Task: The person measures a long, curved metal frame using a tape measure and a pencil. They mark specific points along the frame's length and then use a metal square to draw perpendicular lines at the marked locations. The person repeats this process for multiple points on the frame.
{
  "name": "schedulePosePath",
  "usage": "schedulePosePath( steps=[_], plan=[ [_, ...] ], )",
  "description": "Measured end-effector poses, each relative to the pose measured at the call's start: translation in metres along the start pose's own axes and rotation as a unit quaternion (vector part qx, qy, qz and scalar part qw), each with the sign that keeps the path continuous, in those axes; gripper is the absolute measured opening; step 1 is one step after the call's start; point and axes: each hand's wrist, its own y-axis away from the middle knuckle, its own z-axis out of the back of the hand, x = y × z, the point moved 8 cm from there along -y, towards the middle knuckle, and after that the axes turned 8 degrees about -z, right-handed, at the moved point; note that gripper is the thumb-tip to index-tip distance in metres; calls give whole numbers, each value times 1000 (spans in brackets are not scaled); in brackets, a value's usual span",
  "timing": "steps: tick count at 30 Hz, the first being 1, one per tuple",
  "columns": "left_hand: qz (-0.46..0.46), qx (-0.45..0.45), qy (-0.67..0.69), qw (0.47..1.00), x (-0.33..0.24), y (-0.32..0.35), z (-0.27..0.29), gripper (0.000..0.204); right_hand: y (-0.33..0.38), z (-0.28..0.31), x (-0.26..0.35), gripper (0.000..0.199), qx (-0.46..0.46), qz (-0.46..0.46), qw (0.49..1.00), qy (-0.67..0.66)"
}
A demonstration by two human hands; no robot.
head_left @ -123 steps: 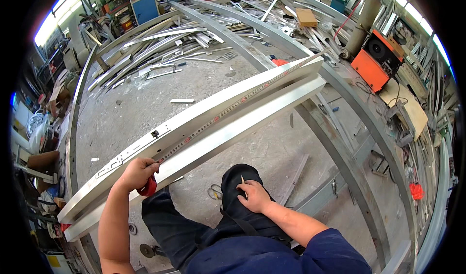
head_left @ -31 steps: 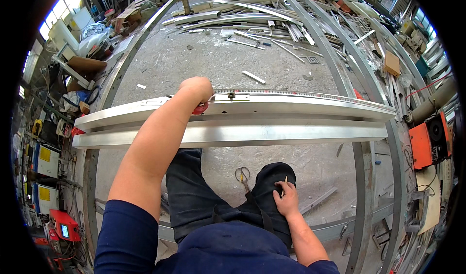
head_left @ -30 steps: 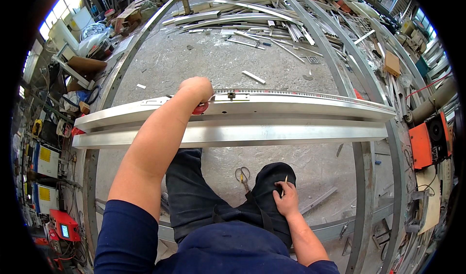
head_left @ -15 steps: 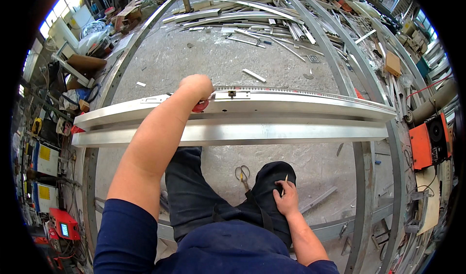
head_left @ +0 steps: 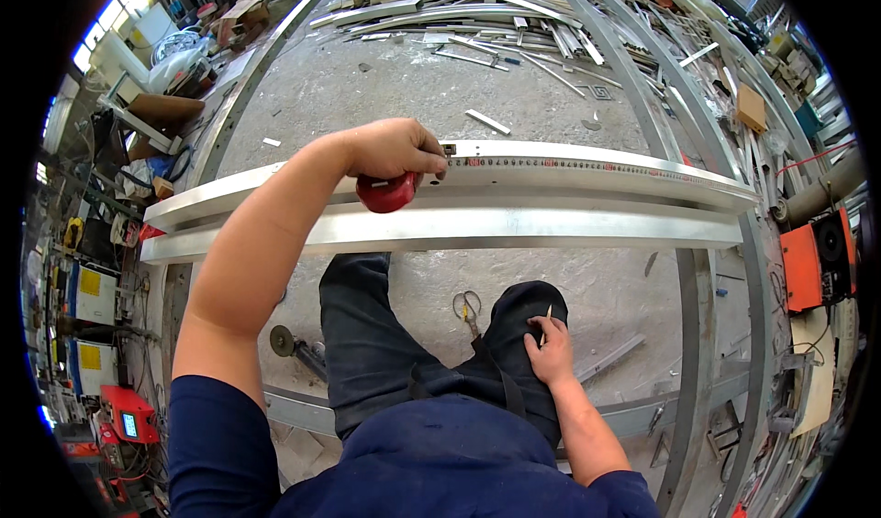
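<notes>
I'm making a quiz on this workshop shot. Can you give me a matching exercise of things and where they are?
Things:
1. red tape measure case
2. scissors
3. orange machine
4. small pencil-like marker

Places:
A. on the floor between the knees
B. in the left hand, on the metal beam
C. in the right hand, on the knee
D. far right edge

Pairs: 1-B, 2-A, 3-D, 4-C

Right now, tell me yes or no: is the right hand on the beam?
No, the right hand rests on the knee, holding a pencil.
</notes>
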Motion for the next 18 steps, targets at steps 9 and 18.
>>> schedulePosePath(
  steps=[9, 18],
  plan=[
    [-19, 30, 7, 999, 39, 1, -66, 25, 6, 11, 0, 33, -2, -4, 1000, -1],
    [8, 55, 103, 993, 82, 12, -97, 20, 13, 10, -5, 35, -8, -2, 1000, -2]
  ],
)
